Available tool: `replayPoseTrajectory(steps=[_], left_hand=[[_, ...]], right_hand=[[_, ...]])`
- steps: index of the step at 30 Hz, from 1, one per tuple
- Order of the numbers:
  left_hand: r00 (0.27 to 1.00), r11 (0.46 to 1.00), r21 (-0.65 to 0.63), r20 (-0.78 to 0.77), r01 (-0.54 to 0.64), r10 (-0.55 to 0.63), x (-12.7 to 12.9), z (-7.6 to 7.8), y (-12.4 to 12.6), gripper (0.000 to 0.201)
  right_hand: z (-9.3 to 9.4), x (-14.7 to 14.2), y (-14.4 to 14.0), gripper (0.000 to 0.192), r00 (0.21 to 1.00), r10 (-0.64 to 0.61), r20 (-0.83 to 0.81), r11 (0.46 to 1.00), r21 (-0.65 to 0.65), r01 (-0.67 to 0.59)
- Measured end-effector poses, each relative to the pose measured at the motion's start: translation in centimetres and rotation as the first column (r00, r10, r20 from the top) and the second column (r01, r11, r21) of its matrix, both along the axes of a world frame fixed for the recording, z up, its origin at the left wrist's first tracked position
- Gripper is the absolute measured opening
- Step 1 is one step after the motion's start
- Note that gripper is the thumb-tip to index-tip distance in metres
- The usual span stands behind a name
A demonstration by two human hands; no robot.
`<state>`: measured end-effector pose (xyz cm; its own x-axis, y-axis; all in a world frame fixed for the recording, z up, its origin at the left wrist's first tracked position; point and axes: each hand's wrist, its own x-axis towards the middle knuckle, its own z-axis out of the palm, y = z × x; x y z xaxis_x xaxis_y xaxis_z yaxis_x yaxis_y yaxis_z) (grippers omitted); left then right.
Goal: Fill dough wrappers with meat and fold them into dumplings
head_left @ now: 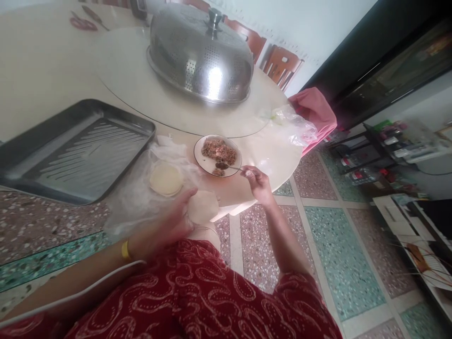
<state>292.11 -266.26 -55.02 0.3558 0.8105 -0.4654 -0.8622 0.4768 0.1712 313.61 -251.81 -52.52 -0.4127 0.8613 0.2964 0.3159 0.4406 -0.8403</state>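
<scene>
My left hand [178, 216] holds a round, pale dumpling wrapper [203, 207] just off the table's near edge, its thumb along the rim. In my right hand [257, 181] is the handle of a metal spoon [233, 167], gripped between thumb and fingers. The spoon's bowl rests over the white plate [198, 157], at the near side of the minced filling [218, 149]. A small clump of filling lies apart near the plate's rim. Left of the plate, a stack of wrappers [165, 179] sits on a crumpled plastic bag [130, 188].
A dark ridged baking tray [88, 153] overhangs the table edge at left. A large perforated steel dome lid [201, 56] stands on the turntable [130, 89]. Red scissors [83, 22] and a knife [94, 17] lie far left. A pink cloth-covered chair [316, 110] is at right.
</scene>
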Motion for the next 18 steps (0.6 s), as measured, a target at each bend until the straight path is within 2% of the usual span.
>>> replayPoseTrajectory(steps=[4,8,11,14,18], left_hand=[[0.998,0.997,-0.076,-0.060,0.006,-0.010,0.9,1.0,2.5,0.044],[0.995,0.994,-0.075,-0.054,-0.086,0.082,1.5,1.0,4.9,0.041],[0.993,0.992,-0.042,-0.012,-0.120,0.119,1.3,0.6,5.8,0.041],[0.990,0.989,-0.062,0.026,-0.135,0.137,1.0,0.5,5.7,0.041],[0.982,0.988,-0.012,0.103,-0.155,0.155,0.8,0.8,5.0,0.035]], right_hand=[[-1.8,-0.2,0.3,0.034,0.988,-0.100,-0.114,0.990,-0.107,0.088],[-2.9,-0.7,0.8,0.033,0.959,-0.185,-0.214,0.962,-0.241,0.131],[-2.7,-1.1,0.6,0.029,0.943,-0.206,-0.261,0.941,-0.318,0.118],[-2.0,-1.2,-0.5,0.024,0.930,-0.205,-0.304,0.933,-0.349,0.091],[-1.1,-1.1,-3.1,0.020,0.937,-0.117,-0.329,0.959,-0.284,0.020]])
